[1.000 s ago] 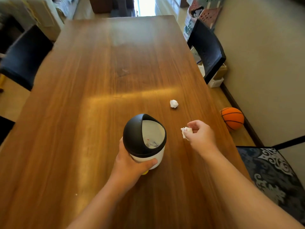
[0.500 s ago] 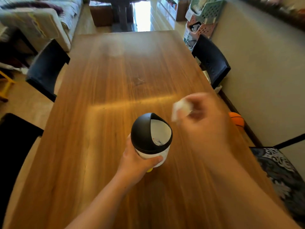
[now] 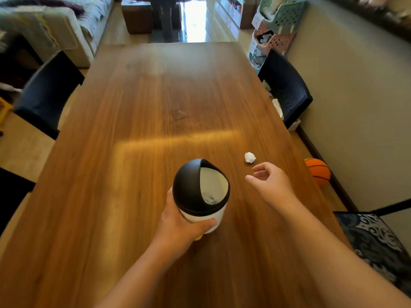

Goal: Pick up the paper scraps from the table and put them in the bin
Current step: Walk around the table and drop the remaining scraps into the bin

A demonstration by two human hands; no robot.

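Observation:
A small white bin (image 3: pixel 201 192) with a black domed lid stands on the wooden table (image 3: pixel 142 121), its opening turned to the right. Crumpled paper shows inside it. My left hand (image 3: pixel 180 227) is wrapped around the bin's white body from the near side. One white crumpled paper scrap (image 3: pixel 249 157) lies on the table to the right of and beyond the bin. My right hand (image 3: pixel 270 181) hovers just short of that scrap, fingers apart and holding nothing.
Dark chairs stand at the left (image 3: pixel 46 94) and right (image 3: pixel 287 90) sides of the table. An orange basketball (image 3: pixel 318 171) lies on the floor by the right wall. A patterned cushion (image 3: pixel 375 245) sits at the near right. Stacked baskets (image 3: pixel 273 25) stand at the far right.
My right hand lifted a paper scrap toward the bin's opening, and now it is empty and open, back near the remaining scrap. My left hand has kept hold of the bin.

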